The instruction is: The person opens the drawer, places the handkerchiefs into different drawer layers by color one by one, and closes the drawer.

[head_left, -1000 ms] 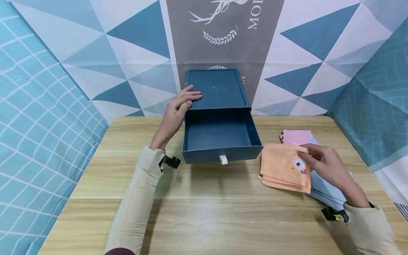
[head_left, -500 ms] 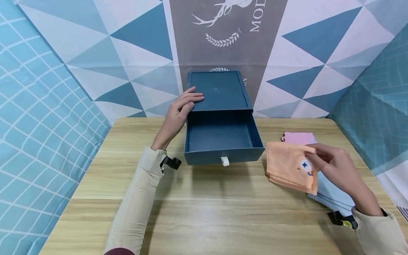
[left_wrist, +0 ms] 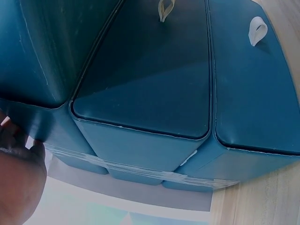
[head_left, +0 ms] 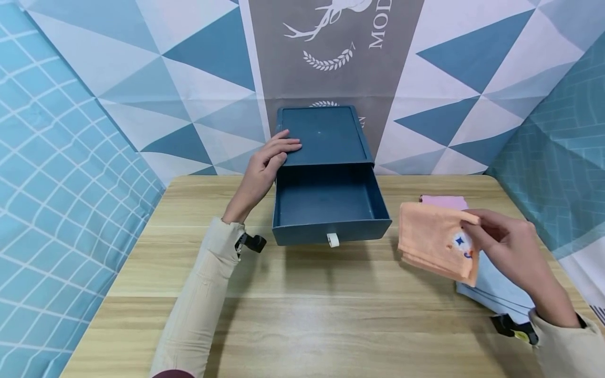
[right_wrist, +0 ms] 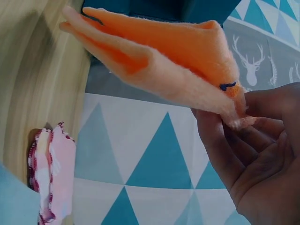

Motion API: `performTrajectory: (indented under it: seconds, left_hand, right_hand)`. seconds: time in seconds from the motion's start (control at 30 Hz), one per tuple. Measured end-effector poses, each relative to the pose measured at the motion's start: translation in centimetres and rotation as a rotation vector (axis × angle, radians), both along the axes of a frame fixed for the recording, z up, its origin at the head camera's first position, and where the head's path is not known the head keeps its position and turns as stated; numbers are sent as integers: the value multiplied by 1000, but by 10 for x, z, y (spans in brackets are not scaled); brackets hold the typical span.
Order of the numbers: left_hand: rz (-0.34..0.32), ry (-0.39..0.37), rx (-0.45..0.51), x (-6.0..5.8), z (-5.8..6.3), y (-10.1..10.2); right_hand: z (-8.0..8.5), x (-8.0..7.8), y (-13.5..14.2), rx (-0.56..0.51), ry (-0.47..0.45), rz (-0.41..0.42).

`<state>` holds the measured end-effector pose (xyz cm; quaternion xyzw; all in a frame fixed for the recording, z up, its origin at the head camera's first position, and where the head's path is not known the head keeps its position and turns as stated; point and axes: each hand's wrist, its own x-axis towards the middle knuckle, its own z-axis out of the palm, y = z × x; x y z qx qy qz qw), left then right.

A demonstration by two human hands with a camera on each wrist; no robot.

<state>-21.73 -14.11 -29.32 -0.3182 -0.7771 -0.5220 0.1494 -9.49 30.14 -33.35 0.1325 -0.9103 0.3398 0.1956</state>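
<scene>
My left hand [head_left: 260,168] rests on the top left edge of a dark blue drawer unit [head_left: 331,134], fingers lying over its lid. The top drawer [head_left: 298,234] is pulled out, and nothing shows inside it. My right hand [head_left: 515,252] pinches the right corner of a folded orange towel [head_left: 427,233] printed with a small white and blue figure. In the right wrist view the towel's folds [right_wrist: 178,70] hang apart from the table, between thumb and fingers. Below and behind it lie a folded light blue cloth [head_left: 503,286] and a pink cloth [right_wrist: 61,173] with dark red edging.
Two closed drawers [left_wrist: 145,84] with loop pulls sit under the pulled-out one, as the left wrist view shows. Clear tape [left_wrist: 136,168] runs across the unit's side. A patterned curtain [head_left: 198,94] stands behind the wooden table [head_left: 293,315].
My right hand has lifted the orange towel and carried it a little to the right, away from the drawer. The left hand stays on the unit.
</scene>
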Motion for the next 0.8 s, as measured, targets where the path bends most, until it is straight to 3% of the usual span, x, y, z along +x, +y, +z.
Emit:
performTrajectory:
  seconds: [0.8]
  left_hand:
    - [-4,10,19,1,-1,0]
  right_hand:
    - [29,8,-6,-90,290,-26]
